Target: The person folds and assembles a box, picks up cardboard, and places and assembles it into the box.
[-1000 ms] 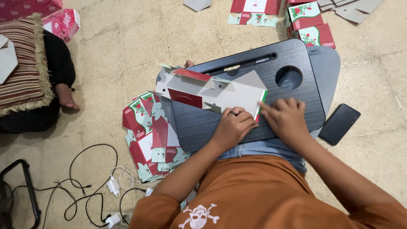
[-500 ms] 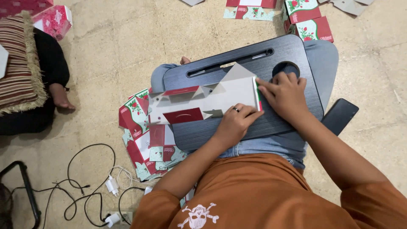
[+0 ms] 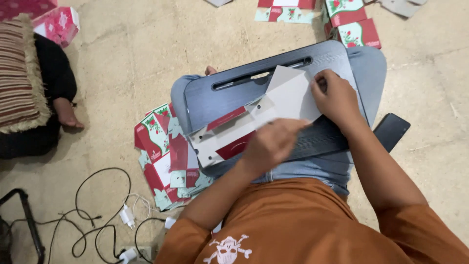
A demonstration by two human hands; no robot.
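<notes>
A flat unfolded cardboard box blank [image 3: 273,105], grey-white inside with red flaps, lies across the dark lap desk [image 3: 215,98] on my knees. My right hand [image 3: 337,100] presses its upper right part flat near the desk's round recess. My left hand [image 3: 271,144], blurred, rests on the blank's lower middle edge with fingers curled over the card. The blank's left end with the red flaps juts past the desk's near edge.
A stack of red, green and white printed box blanks [image 3: 166,156] lies on the floor left of my leg. A black phone [image 3: 391,131] sits right. More boxes [image 3: 354,27] lie ahead, cables and chargers [image 3: 112,215] lower left, another person's foot [image 3: 66,115] and a striped cushion [image 3: 19,73] left.
The blank has slid up and right across the lap desk. My right hand moved up toward the desk's far right corner; my left hand followed along the blank's lower edge.
</notes>
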